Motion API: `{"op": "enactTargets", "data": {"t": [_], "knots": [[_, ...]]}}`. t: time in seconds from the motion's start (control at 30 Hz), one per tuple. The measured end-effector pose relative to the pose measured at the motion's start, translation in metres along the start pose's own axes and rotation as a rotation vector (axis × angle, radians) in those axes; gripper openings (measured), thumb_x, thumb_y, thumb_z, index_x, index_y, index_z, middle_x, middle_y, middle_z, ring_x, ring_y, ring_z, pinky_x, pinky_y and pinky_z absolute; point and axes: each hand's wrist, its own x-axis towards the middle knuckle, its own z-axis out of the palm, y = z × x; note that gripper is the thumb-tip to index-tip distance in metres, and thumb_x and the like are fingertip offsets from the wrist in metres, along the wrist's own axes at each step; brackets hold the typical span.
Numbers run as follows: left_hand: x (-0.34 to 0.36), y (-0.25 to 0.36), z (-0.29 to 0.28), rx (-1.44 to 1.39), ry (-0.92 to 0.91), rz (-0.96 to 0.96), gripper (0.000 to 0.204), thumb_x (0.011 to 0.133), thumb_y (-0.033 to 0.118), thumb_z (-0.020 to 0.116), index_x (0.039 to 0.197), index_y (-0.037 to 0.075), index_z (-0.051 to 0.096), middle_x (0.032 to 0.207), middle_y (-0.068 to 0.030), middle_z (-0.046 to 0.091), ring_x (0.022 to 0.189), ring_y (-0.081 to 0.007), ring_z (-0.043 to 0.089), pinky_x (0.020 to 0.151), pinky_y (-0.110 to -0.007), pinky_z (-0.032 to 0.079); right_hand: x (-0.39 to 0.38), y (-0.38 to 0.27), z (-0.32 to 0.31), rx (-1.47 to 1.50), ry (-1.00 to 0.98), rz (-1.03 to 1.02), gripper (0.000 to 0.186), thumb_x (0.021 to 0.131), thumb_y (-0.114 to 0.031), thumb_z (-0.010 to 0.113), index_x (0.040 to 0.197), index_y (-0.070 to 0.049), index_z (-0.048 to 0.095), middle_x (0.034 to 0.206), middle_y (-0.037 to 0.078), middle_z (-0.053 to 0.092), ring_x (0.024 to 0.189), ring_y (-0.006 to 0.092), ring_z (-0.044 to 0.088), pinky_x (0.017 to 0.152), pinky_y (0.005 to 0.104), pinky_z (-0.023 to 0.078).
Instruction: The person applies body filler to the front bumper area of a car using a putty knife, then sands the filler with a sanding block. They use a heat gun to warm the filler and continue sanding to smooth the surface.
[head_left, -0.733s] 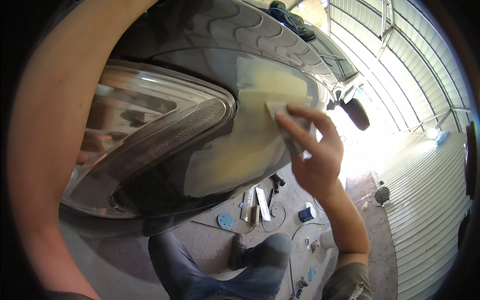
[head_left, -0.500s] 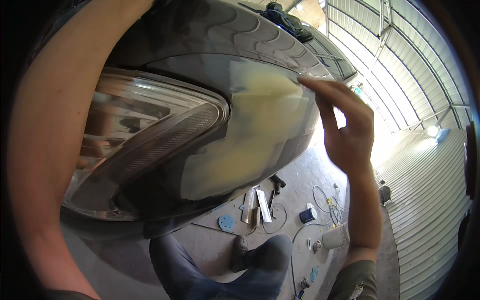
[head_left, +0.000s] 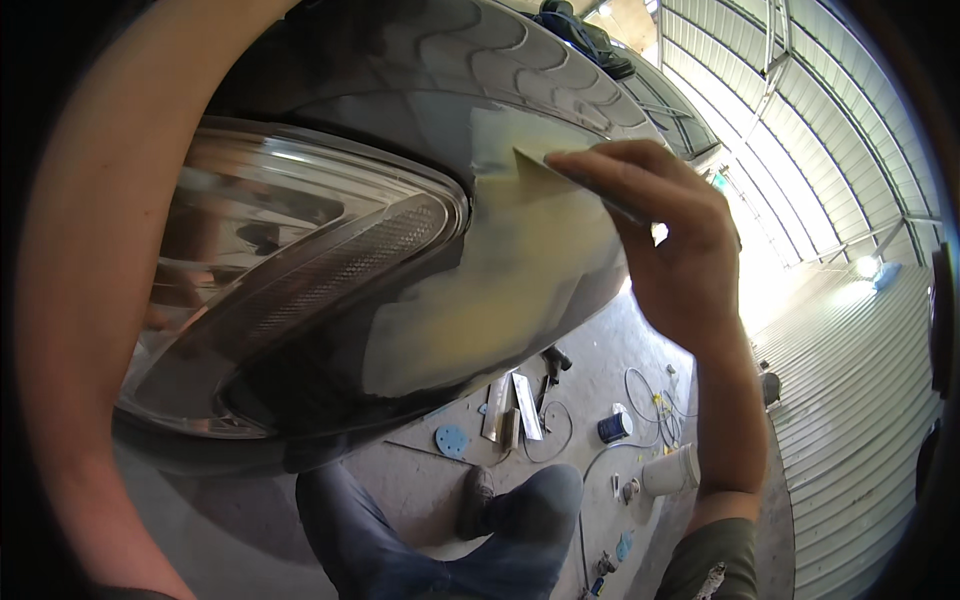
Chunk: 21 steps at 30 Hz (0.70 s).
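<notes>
My right hand [head_left: 675, 205] is closed on a thin, flat putty spreader [head_left: 545, 172]. The spreader's blade meets the upper part of a pale yellow filler patch [head_left: 545, 235] on a dark car's curved front corner. Thin greyish edges of filler run down the patch to the lower left. Beside the patch is a large clear headlight [head_left: 330, 215]. My left arm [head_left: 95, 260] passes up along the left side and leaves at the top, so my left hand is out of the picture.
Below the bumper, a blue sanding disc [head_left: 452, 440], two long flat metal strips [head_left: 527, 408], a dark blue can [head_left: 614, 428], a pale bucket [head_left: 670, 470] and hoses [head_left: 583, 480] lie on the floor. A corrugated metal wall [head_left: 860, 400] stands at right. Dark gear [head_left: 590, 45] rests on the car.
My right hand has moved left across the upper filler patch, and the spreader's blade now shows plainly. The view has shifted slightly. My left arm stays nearly in place.
</notes>
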Motion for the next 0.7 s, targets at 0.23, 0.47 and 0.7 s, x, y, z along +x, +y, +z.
{"op": "enactTargets", "data": {"t": [0.23, 0.47, 0.7], "knots": [[-0.003, 0.004, 0.002, -0.059, -0.001, -0.015, 0.041, 0.110, 0.029, 0.049, 0.079, 0.006, 0.062, 0.066, -0.0053, 0.059, 0.052, -0.0161, 0.052, 0.048, -0.033, 0.039, -0.049, -0.030, 0.027, -0.076, 0.100, 0.007, 0.059, 0.077, 0.019, 0.064, 0.124, -0.014, 0.080, 0.114, 0.015, 0.072, 0.102, 0.0316, 0.075, 0.087, 0.0390, 0.060], [-0.005, 0.012, 0.000, -0.047, -0.014, -0.051, 0.043, 0.112, 0.030, 0.046, 0.080, 0.006, 0.061, 0.067, -0.0045, 0.059, 0.055, -0.0152, 0.051, 0.051, -0.032, 0.040, -0.011, 0.026, -0.032, 0.018, 0.054, 0.111, 0.040, 0.098, 0.010, 0.062, 0.128, -0.011, 0.077, 0.117, 0.012, 0.078, 0.106, 0.0226, 0.074, 0.093, 0.0327, 0.059], [-0.017, 0.015, -0.004, -0.024, -0.025, -0.047, 0.044, 0.113, 0.030, 0.044, 0.078, 0.007, 0.060, 0.068, -0.0046, 0.057, 0.057, -0.0154, 0.049, 0.054, -0.033, 0.038, 0.006, 0.042, -0.006, 0.049, 0.082, 0.022, 0.039, 0.091, 0.007, 0.066, 0.119, -0.015, 0.081, 0.102, 0.012, 0.076, 0.092, 0.0290, 0.074, 0.080, 0.0380, 0.058]]}}
